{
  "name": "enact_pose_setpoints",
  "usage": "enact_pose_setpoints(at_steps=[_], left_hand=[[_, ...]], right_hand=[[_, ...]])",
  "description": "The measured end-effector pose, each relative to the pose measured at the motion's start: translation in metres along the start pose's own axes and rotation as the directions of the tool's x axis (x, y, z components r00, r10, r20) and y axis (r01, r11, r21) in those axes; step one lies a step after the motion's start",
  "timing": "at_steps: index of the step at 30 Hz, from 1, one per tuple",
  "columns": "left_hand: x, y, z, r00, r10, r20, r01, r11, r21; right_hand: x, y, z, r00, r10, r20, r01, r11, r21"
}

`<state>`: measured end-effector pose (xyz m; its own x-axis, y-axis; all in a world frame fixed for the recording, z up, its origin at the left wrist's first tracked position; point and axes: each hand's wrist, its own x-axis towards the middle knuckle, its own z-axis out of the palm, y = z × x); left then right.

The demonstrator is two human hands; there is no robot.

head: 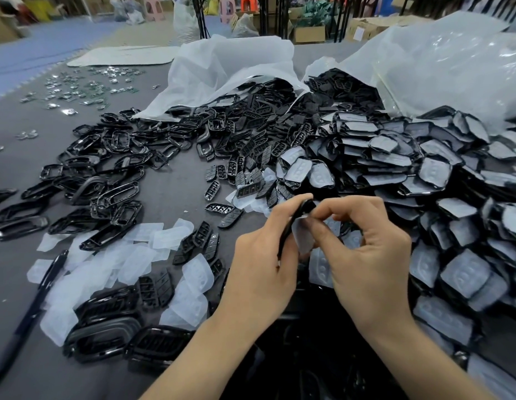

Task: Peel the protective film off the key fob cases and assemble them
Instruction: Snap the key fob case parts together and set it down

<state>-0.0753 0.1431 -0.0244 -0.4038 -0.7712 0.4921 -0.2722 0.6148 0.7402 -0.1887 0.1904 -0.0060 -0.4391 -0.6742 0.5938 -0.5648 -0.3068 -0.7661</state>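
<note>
A single view covered the scene, taken by a wide-angle camera worn on the person's head. It faced forward and tilted steeply down over the desk (170, 180) from its near edge. It sat close to the work: the forearms (193, 356) came in from the bottom edge, and the left hand (259, 264) and right hand (369, 255) stood large in the lower middle. The wide lens bowed the picture towards its edges. At the top the view reached past the plastic bags (230, 67) on the desk's far side to the blue floor (49, 44) and cardboard boxes (308, 33) well beyond
</note>
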Motion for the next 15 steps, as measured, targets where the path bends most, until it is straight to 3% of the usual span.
enact_pose_setpoints(at_steps=[15], left_hand=[[0.0015, 0.0053, -0.0005, 0.999, 0.040, -0.015, -0.039, 0.998, 0.055]], right_hand=[[0.0009, 0.0023, 0.0016, 0.972, 0.227, 0.057, -0.234, 0.946, 0.224]])
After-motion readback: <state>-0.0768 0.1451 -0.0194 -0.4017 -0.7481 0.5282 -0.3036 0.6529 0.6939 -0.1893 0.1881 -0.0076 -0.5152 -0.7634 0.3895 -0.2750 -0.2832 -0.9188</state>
